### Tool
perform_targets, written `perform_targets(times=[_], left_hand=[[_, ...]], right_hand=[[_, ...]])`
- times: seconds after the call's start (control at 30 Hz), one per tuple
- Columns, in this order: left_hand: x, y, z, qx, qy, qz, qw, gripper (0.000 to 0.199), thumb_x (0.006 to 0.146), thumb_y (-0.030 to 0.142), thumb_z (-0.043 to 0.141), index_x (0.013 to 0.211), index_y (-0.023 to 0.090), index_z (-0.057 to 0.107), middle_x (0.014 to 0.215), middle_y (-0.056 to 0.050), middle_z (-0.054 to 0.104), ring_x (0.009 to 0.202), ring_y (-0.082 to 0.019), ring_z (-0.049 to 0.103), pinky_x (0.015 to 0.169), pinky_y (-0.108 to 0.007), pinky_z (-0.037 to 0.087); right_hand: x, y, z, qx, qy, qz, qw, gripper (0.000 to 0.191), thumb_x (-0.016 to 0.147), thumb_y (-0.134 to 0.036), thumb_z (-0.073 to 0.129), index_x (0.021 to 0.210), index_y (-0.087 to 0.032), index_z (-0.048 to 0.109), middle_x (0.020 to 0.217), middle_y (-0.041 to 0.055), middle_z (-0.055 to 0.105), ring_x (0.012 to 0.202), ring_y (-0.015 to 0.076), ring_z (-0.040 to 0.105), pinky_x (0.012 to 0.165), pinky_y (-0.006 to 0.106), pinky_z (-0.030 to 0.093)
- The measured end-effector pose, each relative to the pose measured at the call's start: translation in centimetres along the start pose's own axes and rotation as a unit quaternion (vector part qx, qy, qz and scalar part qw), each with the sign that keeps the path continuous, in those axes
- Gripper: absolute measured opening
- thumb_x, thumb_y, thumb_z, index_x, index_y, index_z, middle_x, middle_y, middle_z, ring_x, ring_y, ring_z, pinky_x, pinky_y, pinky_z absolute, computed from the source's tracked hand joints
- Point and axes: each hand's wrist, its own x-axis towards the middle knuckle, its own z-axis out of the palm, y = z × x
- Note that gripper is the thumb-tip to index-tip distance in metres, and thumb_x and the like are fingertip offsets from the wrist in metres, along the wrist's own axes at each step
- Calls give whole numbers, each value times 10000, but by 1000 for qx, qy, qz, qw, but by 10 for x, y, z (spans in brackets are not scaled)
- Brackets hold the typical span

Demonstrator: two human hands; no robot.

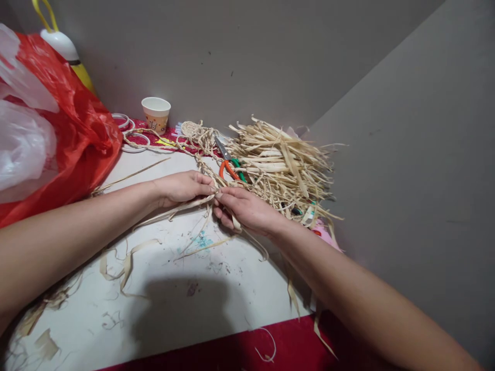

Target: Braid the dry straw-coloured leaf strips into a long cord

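Observation:
Near the middle of the table, my left hand pinches pale dried strips, its fingers closed. My right hand meets it from the right, fingertips nearly touching, closed on the same strips; loose ends hang below its fingers. From the hands a twisted straw cord runs up toward the back. Just beyond the hands lie scissors with orange and green handles. A large pile of dried strips sits right of the scissors.
A paper cup and white rings stand at the back on red cloth. A red plastic bag fills the left side. Loose strips lie on the white table. Grey walls rise behind and to the right.

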Motion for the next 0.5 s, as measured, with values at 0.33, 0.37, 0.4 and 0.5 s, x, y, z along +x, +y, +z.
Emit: perform_targets(times=[0.33,0.37,0.4,0.5], left_hand=[[-1,6,-8,-10,-9,-31,999,216,833,195,548,628,146,505,473,65,393,360,-24,285,367,-173,153],[-1,6,-8,-16,-10,-33,999,211,837,188,543,633,145,509,471,64,390,358,-24,281,366,-173,153],[0,5,-9,-21,-11,-35,999,209,839,184,539,636,144,512,470,63,388,358,-25,282,365,-173,154],[-1,6,-8,-26,-16,-36,999,215,850,181,520,639,138,520,473,57,396,362,-26,290,367,-169,168]], right_hand=[[5,-1,-4,154,-58,4,986,294,860,-265,477,616,-188,332,488,-67,327,376,38,254,359,156,172],[5,0,-5,160,-59,4,985,296,866,-279,474,619,-188,339,482,-66,342,367,40,266,354,157,174],[6,1,-5,163,-60,2,985,296,871,-285,467,619,-187,345,474,-63,358,357,43,281,348,158,180],[8,4,-4,157,-64,-19,985,299,864,-254,445,586,-183,360,444,-37,426,333,63,348,328,171,232]])
